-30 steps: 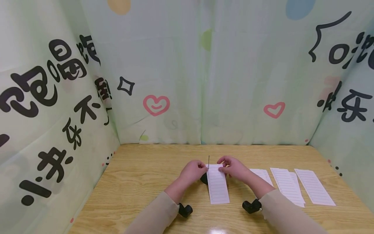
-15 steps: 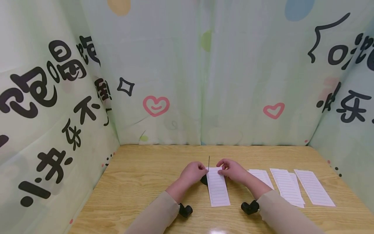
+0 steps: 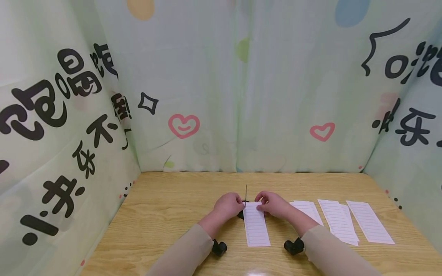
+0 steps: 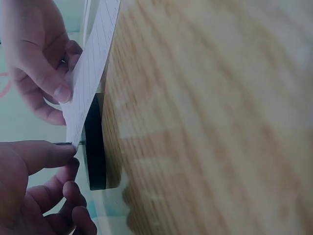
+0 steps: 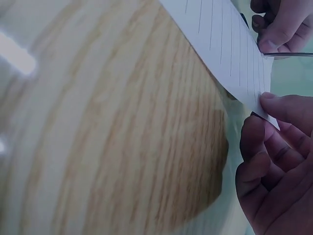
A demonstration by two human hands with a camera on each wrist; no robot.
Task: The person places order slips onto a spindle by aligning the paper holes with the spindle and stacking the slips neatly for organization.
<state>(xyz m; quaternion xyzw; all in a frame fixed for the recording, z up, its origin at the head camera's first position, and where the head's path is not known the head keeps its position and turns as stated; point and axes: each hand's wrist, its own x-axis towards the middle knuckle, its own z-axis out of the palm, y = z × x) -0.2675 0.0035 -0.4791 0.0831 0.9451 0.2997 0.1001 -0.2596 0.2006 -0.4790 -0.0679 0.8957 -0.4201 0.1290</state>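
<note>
A lined white slip of paper (image 3: 256,226) is threaded near its top left corner on the thin metal rod of a bill spike (image 3: 246,191). The black round base (image 4: 95,156) of the spike lies on the table, close beneath the paper and partly hidden by it in the head view. My left hand (image 3: 228,205) pinches the paper's top left corner right beside the rod. At the top right corner, my right hand (image 3: 274,206) pinches the paper between thumb and fingers. The paper's lower end slants toward me.
On the right of the wooden table (image 3: 165,214) lie several more lined slips: one group (image 3: 307,210) partly behind the right forearm, an overlapping stack (image 3: 338,218) beside it, and another stack (image 3: 370,222) farthest right. Printed curtains (image 3: 193,76) enclose the table's back and sides.
Both hands have lowered the paper along the rod toward the black base, and more of the rod shows above it. The slips on the right have stayed in place.
</note>
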